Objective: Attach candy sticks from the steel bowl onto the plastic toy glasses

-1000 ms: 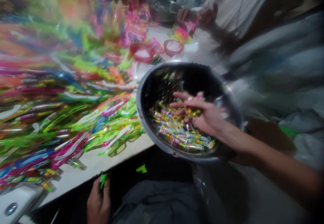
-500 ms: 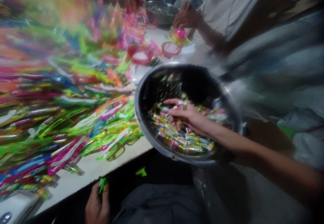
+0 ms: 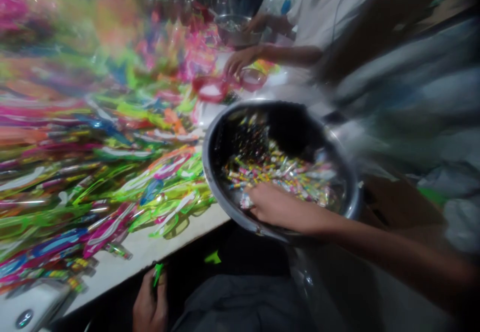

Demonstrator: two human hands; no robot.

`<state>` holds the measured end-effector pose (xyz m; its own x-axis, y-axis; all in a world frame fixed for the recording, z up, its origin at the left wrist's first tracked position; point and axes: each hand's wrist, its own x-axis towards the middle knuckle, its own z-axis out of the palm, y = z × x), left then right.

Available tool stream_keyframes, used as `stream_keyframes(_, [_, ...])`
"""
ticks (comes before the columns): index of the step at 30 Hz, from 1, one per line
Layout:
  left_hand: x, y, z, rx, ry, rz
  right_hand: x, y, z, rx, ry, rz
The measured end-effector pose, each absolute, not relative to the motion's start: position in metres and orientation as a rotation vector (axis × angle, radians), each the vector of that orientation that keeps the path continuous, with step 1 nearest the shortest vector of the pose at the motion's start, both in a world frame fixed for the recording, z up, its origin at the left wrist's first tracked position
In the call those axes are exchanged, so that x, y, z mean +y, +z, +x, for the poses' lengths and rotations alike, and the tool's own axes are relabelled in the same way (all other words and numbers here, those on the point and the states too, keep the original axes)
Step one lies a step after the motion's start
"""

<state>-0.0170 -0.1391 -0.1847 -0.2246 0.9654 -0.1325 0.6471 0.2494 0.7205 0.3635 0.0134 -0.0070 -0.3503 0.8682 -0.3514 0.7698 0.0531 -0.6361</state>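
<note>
**Reporter:** Where are your hands?

**Worker:** My right hand [image 3: 277, 207] lies knuckles-up on the wrapped candies [image 3: 288, 172], at the near rim of the steel bowl [image 3: 210, 172]. I cannot tell whether its curled fingers grip any. My left hand [image 3: 150, 304], below the table edge, pinches a green plastic piece [image 3: 157, 274].

**Reporter:** What has changed?

**Worker:** Half a second ago my right hand was mid-heap; now it is nearer me. Around it are crinkly bright wrappers, a round glossy bowl and translucent neon plastic glasses [image 3: 165, 217] on the white table [image 3: 138, 249].

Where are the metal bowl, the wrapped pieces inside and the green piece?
metal bowl [image 3: 207, 172], head view, left rim.
wrapped pieces [image 3: 285, 172], head view, middle of heap.
green piece [image 3: 157, 273], head view, upper end.
</note>
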Motion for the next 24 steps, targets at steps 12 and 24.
stream_keyframes(12, [-0.138, -0.180, -0.014, 1.939, 0.733, 1.415, 0.064, 0.005, 0.356, -2.433, 0.685, -1.829])
stream_keyframes(24, [-0.138, -0.077, 0.048, 1.727, 1.127, 0.929, 0.017, 0.049, 0.327, -1.999, 1.045, -1.581])
